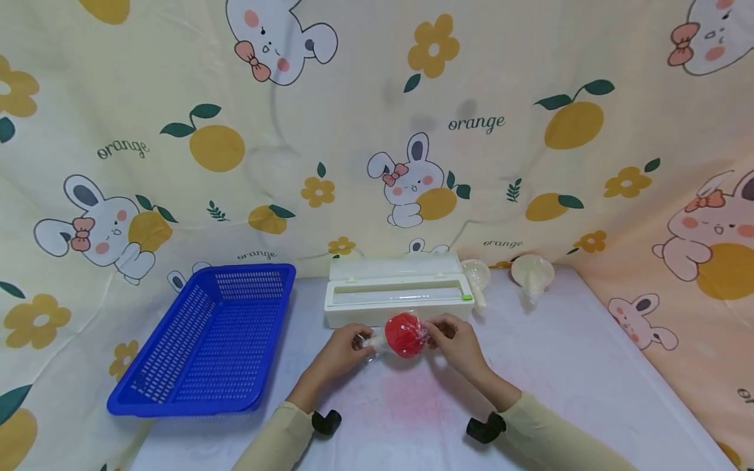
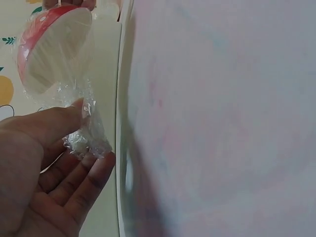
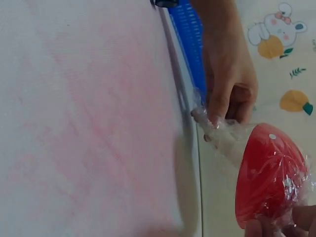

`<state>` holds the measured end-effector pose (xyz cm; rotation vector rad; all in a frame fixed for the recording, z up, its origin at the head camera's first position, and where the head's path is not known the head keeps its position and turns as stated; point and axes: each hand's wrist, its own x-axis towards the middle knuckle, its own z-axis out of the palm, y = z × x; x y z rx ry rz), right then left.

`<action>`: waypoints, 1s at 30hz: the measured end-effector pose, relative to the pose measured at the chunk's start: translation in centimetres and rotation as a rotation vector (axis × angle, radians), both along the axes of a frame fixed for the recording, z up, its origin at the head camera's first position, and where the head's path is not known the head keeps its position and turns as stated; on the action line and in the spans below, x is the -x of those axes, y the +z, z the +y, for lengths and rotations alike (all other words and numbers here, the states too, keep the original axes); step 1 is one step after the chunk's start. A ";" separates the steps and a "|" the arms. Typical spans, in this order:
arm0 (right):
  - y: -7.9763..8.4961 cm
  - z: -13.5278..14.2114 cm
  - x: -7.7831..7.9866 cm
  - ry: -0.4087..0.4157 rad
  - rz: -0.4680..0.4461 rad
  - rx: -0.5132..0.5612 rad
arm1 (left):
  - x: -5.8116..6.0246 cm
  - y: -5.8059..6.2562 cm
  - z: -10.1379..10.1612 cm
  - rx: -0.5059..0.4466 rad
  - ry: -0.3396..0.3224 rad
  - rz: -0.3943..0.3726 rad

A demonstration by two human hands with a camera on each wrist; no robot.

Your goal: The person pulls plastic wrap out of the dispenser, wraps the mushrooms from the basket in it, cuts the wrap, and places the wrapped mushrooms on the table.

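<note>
A toy mushroom with a red, white-dotted cap lies sideways in the hands, wrapped in clear cling film. My left hand pinches its film-covered stem between thumb and fingers. On the other side, my right hand pinches the film gathered at the top of the cap. The pale underside of the cap shows through the film in the left wrist view. Directly behind the hands stands a white cling film dispenser, its lid raised and a strip of film inside.
A blue perforated plastic basket stands on the left of the white table. Back right, beside the dispenser, lie two pale, film-wrapped mushroom-shaped things. A printed cloth hangs behind the table.
</note>
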<state>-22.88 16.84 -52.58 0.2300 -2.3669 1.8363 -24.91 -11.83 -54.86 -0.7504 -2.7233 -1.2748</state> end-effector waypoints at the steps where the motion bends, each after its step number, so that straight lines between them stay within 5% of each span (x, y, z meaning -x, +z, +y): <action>1: 0.0 0.0 0.0 -0.012 0.007 0.008 | 0.0 0.0 0.1 0.001 -0.003 -0.001; 10: 0.2 -0.2 0.2 -0.054 0.064 0.070 | -0.4 0.8 0.4 0.031 -0.008 -0.029; 22: 0.4 -0.1 0.3 -0.054 0.035 -0.050 | -0.4 0.9 0.3 0.033 -0.006 -0.008; 30: 0.3 -0.3 0.3 -0.081 0.091 -0.002 | -0.4 1.0 0.4 -0.059 -0.056 -0.092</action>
